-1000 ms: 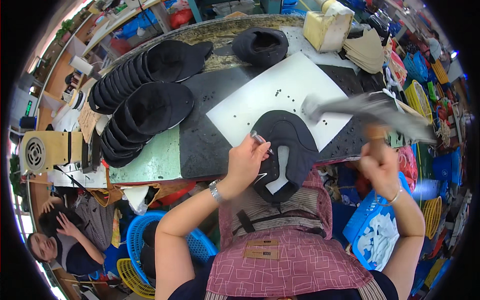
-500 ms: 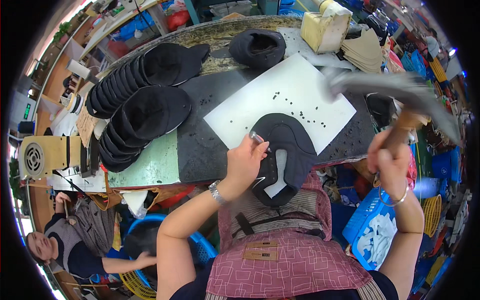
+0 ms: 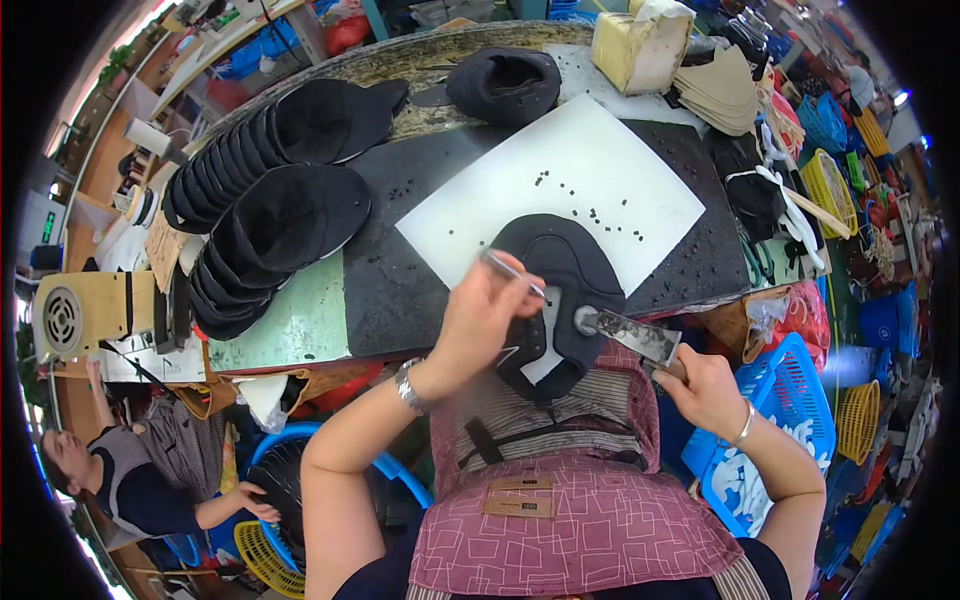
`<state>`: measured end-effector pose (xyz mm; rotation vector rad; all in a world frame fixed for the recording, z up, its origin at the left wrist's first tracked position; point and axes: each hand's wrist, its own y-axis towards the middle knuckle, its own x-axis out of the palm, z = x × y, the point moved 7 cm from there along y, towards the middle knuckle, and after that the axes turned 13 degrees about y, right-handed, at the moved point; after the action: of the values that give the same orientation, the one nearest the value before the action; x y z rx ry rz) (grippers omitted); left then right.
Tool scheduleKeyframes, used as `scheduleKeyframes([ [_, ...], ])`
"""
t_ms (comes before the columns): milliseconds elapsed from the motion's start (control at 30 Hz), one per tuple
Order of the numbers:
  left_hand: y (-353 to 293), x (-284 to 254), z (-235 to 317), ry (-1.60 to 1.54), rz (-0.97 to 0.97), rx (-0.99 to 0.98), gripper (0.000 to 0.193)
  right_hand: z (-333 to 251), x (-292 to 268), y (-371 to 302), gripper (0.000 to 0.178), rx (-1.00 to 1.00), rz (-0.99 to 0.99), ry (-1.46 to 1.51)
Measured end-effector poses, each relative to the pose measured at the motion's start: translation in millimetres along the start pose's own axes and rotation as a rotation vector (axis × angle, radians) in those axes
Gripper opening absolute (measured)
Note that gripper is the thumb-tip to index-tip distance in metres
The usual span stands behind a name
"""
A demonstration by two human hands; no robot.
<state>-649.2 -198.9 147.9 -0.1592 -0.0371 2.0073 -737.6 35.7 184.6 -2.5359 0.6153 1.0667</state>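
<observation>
My left hand (image 3: 478, 318) is closed round a slim metal punch (image 3: 512, 272), slanting over a black cap (image 3: 585, 262). The cap lies partly on a white cutting board (image 3: 655, 200), its rear end hanging toward my apron. A pale strip shows through the long slot in the cap. My right hand (image 3: 708, 392) grips a hammer (image 3: 640, 336) by its handle, close to the head. The worn metal head sits low over the cap's right side, to the right of the punch; whether it touches the cap I cannot tell. Small black bits (image 3: 595, 215) are scattered on the board.
Two rows of nested black caps (image 3: 290, 215) stand on the left of the bench, and another cap (image 3: 505, 85) lies at the back. A yellowish block (image 3: 640, 50) is at the back right. Below right sits a blue basket (image 3: 805, 400) of white pieces. Another person (image 3: 130, 470) is at lower left.
The hammer has swung down and left from its raised, blurred position to low over the cap. My right hand came down with it. The punch in my left hand tilts differently.
</observation>
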Motion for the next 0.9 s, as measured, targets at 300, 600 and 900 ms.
scheduleKeyframes([
  [300, -23.9, 30.0, -11.4, 0.293, -0.064, 0.030, 0.009, -7.4, -13.4, 4.9, 0.022, 0.014, 0.034, 0.103],
  [600, -29.2, 44.4, 20.5, 0.846, -0.064, 0.495, 0.010, -1.8, -13.0, -18.8, 0.023, -0.249, 0.193, 0.275],
  [900, -14.5, 29.9, -7.9, 0.406, 0.029, 0.144, 0.009, -21.5, -78.6, -20.8, 0.016, -0.004, 0.325, 0.519],
])
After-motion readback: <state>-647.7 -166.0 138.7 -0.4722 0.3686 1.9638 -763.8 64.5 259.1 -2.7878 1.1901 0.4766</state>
